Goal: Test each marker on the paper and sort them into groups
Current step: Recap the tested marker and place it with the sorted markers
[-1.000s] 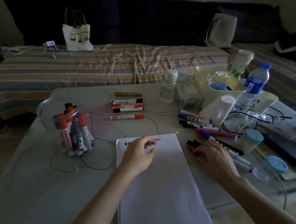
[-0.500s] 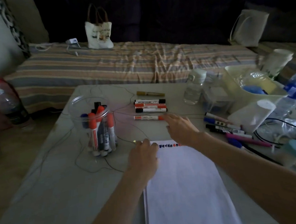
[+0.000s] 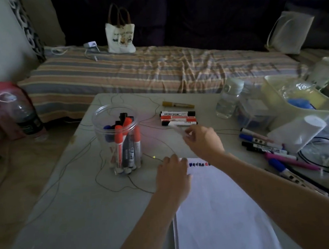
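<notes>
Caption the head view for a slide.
Left hand rests on the paper; right hand lifts a blurred marker beside the sorted row.

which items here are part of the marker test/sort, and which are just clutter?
Part of the job:
- paper, left hand resting on its top edge
- clear jar of markers
- sorted row of markers
- marker pile on the right
- blurred marker at the right hand

Just lying about:
- tote bag
- water bottle
- yellowish bin
- thin cord
</notes>
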Demonstrator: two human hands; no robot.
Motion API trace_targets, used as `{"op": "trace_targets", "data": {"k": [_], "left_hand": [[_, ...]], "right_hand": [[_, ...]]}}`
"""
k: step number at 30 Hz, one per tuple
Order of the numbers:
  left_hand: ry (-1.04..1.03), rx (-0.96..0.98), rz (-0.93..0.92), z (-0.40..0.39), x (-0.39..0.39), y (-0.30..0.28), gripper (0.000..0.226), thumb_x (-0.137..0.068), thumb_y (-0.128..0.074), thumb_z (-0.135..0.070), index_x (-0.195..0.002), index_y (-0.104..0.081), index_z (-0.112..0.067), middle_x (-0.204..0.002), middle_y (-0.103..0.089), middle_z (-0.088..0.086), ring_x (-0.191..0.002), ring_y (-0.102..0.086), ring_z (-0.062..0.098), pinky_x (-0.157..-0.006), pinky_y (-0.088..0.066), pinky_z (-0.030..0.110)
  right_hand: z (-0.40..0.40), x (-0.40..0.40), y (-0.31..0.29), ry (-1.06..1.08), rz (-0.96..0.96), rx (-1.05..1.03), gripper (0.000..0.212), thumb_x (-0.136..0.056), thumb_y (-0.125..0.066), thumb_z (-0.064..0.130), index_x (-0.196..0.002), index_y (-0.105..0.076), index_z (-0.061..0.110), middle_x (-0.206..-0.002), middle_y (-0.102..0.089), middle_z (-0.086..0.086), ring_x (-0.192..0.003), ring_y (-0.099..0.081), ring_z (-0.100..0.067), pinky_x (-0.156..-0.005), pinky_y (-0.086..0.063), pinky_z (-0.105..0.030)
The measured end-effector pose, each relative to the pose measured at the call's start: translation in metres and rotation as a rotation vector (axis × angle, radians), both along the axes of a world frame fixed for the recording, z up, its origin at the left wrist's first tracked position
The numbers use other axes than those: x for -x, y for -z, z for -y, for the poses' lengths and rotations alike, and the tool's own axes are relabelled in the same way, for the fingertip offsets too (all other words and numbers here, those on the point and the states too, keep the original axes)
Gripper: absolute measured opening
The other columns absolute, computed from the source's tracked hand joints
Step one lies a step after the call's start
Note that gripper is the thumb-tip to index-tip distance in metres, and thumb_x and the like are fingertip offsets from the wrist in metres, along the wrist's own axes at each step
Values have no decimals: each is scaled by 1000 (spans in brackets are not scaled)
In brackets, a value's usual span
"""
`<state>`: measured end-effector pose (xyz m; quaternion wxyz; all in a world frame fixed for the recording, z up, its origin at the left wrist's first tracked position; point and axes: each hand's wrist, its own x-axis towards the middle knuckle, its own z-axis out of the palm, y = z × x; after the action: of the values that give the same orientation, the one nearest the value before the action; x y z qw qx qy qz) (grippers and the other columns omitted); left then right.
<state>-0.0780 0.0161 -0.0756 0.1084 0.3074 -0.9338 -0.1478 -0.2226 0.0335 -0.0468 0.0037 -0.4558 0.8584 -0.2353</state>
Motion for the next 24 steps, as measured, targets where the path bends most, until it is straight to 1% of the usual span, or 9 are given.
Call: {"op": "trace_targets", "data": {"k": [2,4,6,8,12,14,18,21,24], "left_hand": [[-62,-201,-179,-3,5,-8,33,-97,-48,-37,-124,-52,-17,-119,-55,3,-110,-51,19,-92,-43,30],[-123,-481,-350,-6,11,-15,29,-97,-50,-35,-121,-54,-17,-117,-62,1,-103,-60,16,-90,-48,30],[-177,-877,-560,-13,14,-25,18,-97,-55,-30,-108,-59,-16,-110,-69,7,-89,-67,18,-89,-54,35],[-204,-1249,-735,-25,15,-37,14,-97,-56,-19,-101,-65,-8,-102,-72,15,-82,-70,20,-86,-57,33],[-286,-1516,-894,-38,10,-46,20,-92,-62,-9,-108,-65,2,-102,-71,15,-88,-68,17,-85,-56,23],[-340,-1568,-925,-39,9,-50,22,-89,-65,-8,-108,-66,2,-104,-71,15,-90,-67,17,-84,-56,22],[-325,-1543,-885,-42,9,-52,18,-92,-61,-8,-108,-65,1,-103,-73,13,-95,-68,16,-84,-57,24],[-229,-1567,-827,-45,13,-49,18,-96,-55,-9,-110,-61,0,-103,-74,9,-105,-67,18,-88,-55,28],[-202,-1583,-828,-47,19,-47,19,-97,-52,-10,-111,-60,0,-102,-74,9,-105,-68,19,-93,-51,31]], "right_hand": [[-26,-2,-27,64,274,185,10,-89,-66,27,-93,-67,18,-76,-68,6,-62,-63,-11,-57,-53,-24],[-60,-7,-46,122,505,243,5,-87,-69,22,-84,-68,18,-66,-65,3,-53,-55,-10,-51,-46,-22],[-91,-15,-53,184,794,307,4,-87,-70,16,-87,-67,13,-67,-63,-3,-55,-55,-11,-52,-46,-24],[-116,-22,-55,199,1038,389,6,-88,-69,13,-90,-65,8,-71,-64,-7,-60,-57,-13,-55,-48,-24],[-147,-27,-52,197,1317,482,16,-91,-66,19,-97,-69,5,-83,-71,-14,-66,-64,-16,-57,-51,-25],[-158,-25,-47,200,1327,475,22,-91,-65,22,-102,-72,4,-87,-73,-14,-67,-63,-15,-59,-52,-24],[-168,-26,-43,78,1127,221,19,-95,-61,21,-106,-72,10,-89,-75,-8,-68,-63,-13,-68,-55,-23],[-163,-25,-43,37,1044,138,21,-98,-56,28,-106,-71,16,-82,-73,-2,-62,-56,-11,-61,-49,-23],[-160,-22,-38,13,904,56,22,-98,-54,33,-103,-72,21,-74,-70,3,-55,-50,-7,-55,-43,-19]]}}
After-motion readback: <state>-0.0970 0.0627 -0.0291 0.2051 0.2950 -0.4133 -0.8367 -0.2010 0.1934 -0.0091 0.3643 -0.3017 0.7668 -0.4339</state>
